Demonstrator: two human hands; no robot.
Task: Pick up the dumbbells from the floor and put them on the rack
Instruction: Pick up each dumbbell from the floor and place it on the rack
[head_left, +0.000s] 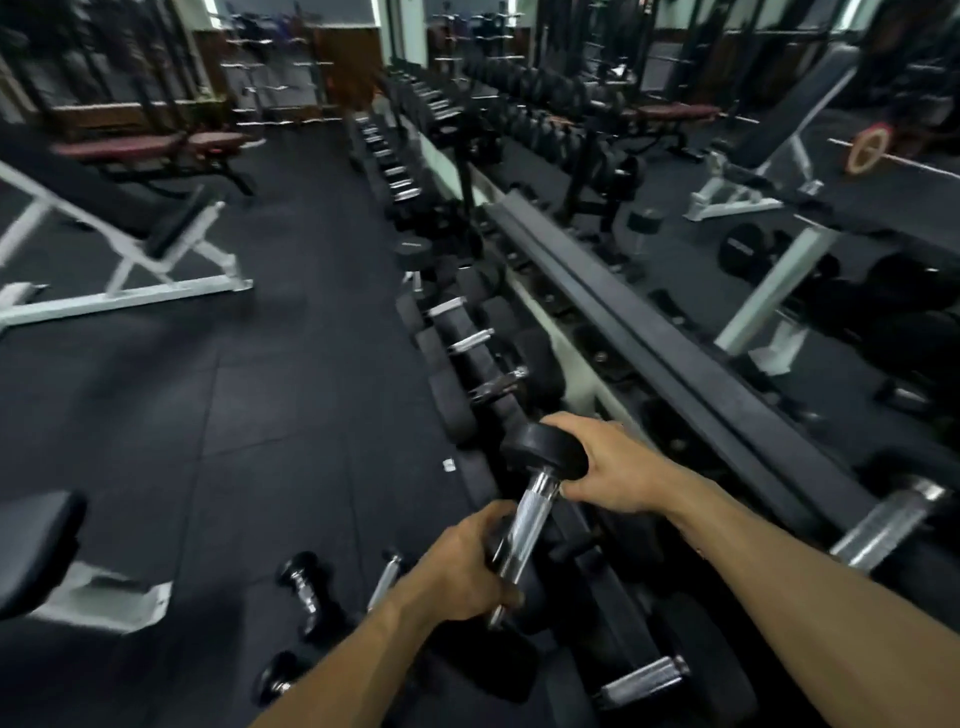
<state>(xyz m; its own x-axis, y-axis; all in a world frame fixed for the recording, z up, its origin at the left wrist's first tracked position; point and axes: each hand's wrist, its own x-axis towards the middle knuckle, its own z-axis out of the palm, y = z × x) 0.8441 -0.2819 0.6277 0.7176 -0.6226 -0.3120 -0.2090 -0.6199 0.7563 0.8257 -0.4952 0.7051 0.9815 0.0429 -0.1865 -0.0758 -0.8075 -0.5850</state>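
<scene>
I hold a black dumbbell (524, 525) with a chrome knurled handle in both hands, tilted, over the lower tier of the long black rack (670, 358). My left hand (462, 566) grips the near end of the handle. My right hand (608, 467) wraps the far rubber head. Other dumbbells (306, 587) lie on the dark floor below my left forearm, partly hidden by it. The rack's lower tier carries a row of dumbbells (467, 343) running away from me.
A white-framed bench (130, 249) stands to the left, and another bench pad (36, 551) sits at the near left edge. A mirror behind the rack reflects benches and weights on the right. Dark rubber floor (260, 389) stretches between the benches and the rack.
</scene>
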